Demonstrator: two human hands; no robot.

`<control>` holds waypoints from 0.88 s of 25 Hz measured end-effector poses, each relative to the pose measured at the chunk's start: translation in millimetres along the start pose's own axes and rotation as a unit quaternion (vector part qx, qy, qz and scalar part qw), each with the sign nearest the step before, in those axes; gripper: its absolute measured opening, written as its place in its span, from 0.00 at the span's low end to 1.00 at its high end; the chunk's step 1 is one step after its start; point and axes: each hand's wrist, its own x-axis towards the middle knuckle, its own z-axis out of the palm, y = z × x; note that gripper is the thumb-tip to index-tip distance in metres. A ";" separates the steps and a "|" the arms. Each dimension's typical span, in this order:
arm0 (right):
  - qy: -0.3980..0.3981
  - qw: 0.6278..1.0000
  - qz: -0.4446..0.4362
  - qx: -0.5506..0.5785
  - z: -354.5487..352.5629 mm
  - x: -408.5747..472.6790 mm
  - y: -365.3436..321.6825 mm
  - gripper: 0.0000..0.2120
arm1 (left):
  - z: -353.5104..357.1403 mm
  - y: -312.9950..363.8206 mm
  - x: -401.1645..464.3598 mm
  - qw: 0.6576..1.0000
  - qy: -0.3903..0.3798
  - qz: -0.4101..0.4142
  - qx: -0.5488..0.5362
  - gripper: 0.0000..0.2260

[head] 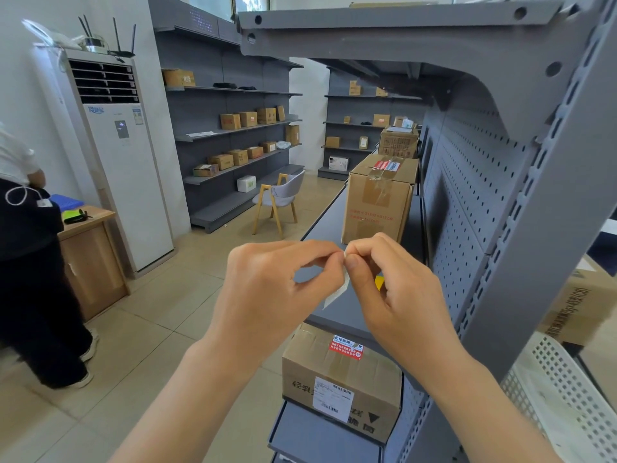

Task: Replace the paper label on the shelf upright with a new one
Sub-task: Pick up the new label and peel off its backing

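White paper label strip pinched between your raised left hand and right hand; thumbs and forefingers closed on its top; grey metal shelf upright beside.

White paper label, dangling, pinched btwn fingertips

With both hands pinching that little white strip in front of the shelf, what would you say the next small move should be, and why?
Probably pull the fingertips apart to peel the label from its backing. The left hand and right hand both pinch its top corner, it hangs free between them, and it is not yet on the shelf upright to the right.
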 end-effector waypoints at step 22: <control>-0.083 0.893 0.205 0.393 -33.0 13.9 -7.9 0.08 | 0.2 14.9 4.8 0.810 -0.071 -0.401 -0.422 0.21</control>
